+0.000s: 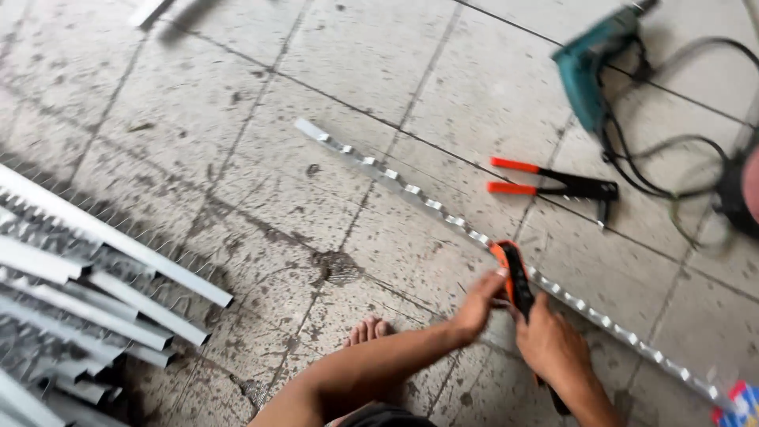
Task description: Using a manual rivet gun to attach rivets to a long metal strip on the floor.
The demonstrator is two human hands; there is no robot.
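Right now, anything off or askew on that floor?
The green power drill lies on its side, its black cord sprawled in loose loops across the tiles. The floor is cracked and stained near the bare foot. The notched metal strip lies straight.

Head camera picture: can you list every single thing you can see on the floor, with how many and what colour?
notched metal strip: one, silver, lying slantwise across the tiled floor
orange-and-black hand tool: one, on the strip, between both hands
long-handled tool: one, black with orange grips, beyond the strip
power drill: one, teal, top right
cable: one, black, looped beside the drill
metal profiles: a pile, silver-white, left edge
colourful package: one, bottom right corner, mostly cut off
bare foot: one, bottom centre
left hand: touching the tool's head
right hand: gripping the tool's handle
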